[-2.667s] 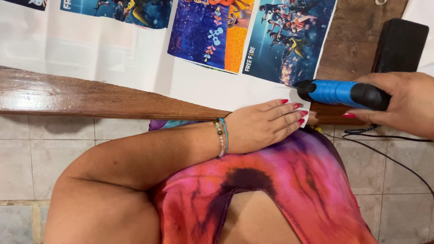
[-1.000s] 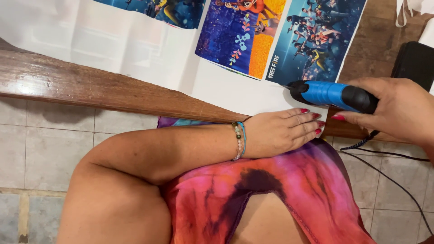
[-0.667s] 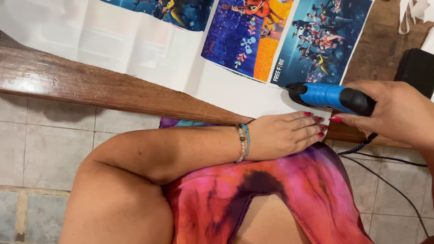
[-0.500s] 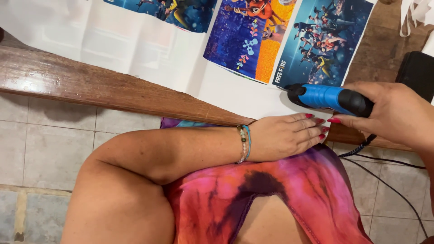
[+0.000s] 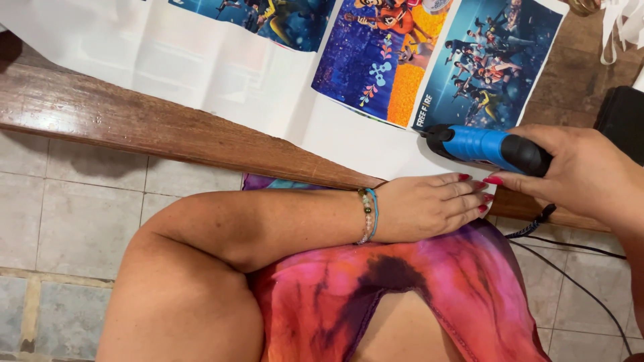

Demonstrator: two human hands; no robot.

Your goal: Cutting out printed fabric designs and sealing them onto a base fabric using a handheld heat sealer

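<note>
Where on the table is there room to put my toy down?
Bare wooden table runs along the near edge, left of the left hand. More bare wood lies right of the pictures, before a black thing. The white sheet fills the middle. It's crowded where the right hand holds the blue tool.

A single head-worn camera gave the only view, so no second view overlapped it. It looked steeply down from close above the person's own lap, facing out toward 12 o'clock over the wooden table (image 5: 154,131) edge, which ran slantwise from 9 o'clock down toward 3 o'clock. The white printed sheet (image 5: 268,80) filled the top of the frame, the tiled floor (image 5: 74,221) lay at 8 o'clock, and the colourful garment (image 5: 436,295) sat nearest the lens at 6 o'clock.
</note>
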